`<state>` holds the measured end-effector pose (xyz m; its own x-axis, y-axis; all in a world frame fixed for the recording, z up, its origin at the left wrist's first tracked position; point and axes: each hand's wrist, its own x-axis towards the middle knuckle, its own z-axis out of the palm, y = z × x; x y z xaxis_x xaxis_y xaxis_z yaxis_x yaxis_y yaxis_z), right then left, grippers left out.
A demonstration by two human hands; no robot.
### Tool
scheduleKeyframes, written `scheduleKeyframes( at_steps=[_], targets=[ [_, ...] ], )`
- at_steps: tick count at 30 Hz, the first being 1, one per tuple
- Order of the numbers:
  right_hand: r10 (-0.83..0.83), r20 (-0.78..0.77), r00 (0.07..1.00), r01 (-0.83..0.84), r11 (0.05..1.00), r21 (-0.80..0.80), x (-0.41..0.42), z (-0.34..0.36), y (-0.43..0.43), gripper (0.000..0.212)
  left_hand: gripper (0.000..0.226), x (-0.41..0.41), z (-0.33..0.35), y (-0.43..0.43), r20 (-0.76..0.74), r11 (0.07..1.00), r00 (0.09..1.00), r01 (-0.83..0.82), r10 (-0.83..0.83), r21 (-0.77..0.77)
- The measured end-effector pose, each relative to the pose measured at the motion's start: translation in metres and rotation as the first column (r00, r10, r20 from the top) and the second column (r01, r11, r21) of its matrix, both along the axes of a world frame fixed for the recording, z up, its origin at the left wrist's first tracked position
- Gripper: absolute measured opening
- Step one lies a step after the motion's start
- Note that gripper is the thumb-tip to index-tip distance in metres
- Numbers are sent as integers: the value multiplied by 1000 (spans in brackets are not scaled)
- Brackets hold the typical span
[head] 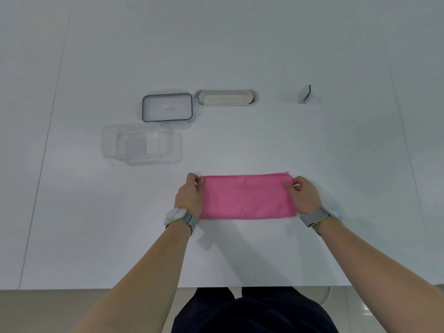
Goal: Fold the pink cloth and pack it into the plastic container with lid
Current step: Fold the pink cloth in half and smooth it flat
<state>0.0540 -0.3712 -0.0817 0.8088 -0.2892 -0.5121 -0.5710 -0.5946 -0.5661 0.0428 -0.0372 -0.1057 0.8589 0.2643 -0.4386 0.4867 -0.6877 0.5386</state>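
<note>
The pink cloth (pixel 247 195) lies on the white table as a wide folded rectangle in front of me. My left hand (pixel 189 195) pinches its far left corner. My right hand (pixel 303 194) pinches its far right corner. The clear plastic container (pixel 141 145) stands open and looks empty, to the left and beyond the cloth. Its lid (pixel 167 107), clear with a dark rim seal, lies flat just behind the container.
A white oblong cable slot (pixel 227 97) is set into the table (pixel 264 56) behind the lid. A small white device (pixel 304 93) sits at the back right. The table's near edge runs just in front of my body.
</note>
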Motion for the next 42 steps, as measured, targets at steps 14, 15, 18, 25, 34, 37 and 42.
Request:
scheduleKeyframes(
  at_steps=[14, 15, 18, 25, 34, 37, 42],
  targets=[
    [-70, -44, 997, 67, 995, -69, 3, 8, 14, 33, 26, -6, 3, -4, -17, 993, 1000, 14, -12, 120],
    [-72, -36, 997, 69, 994, -81, 4, 9, 14, 34, 27, -7, 5, -5, -2, 991, 1000, 4, -4, 135],
    [-8, 19, 1000, 12, 983, -185, 1, 16, 12, 34, 24, -10, 17, -12, 232, 962, 972, -22, -44, 271],
    [455, 250, 855, -316, 838, -445, -22, 11, 34, 42, 48, -43, 18, -76, 251, 865, 843, 397, -475, 306],
    [690, 86, 719, -578, 662, -477, -37, -39, 41, 59, 64, -62, -22, -67, 117, 850, 875, 412, -470, 328],
    [724, 86, 685, -611, 634, -473, -34, -43, 30, 62, 67, -63, -27, -51, 117, 839, 869, 416, -480, 350],
    [731, 78, 678, -604, 614, -508, -34, -46, 24, 64, 69, -63, -32, -46, 120, 849, 882, 389, -455, 357]
  ],
)
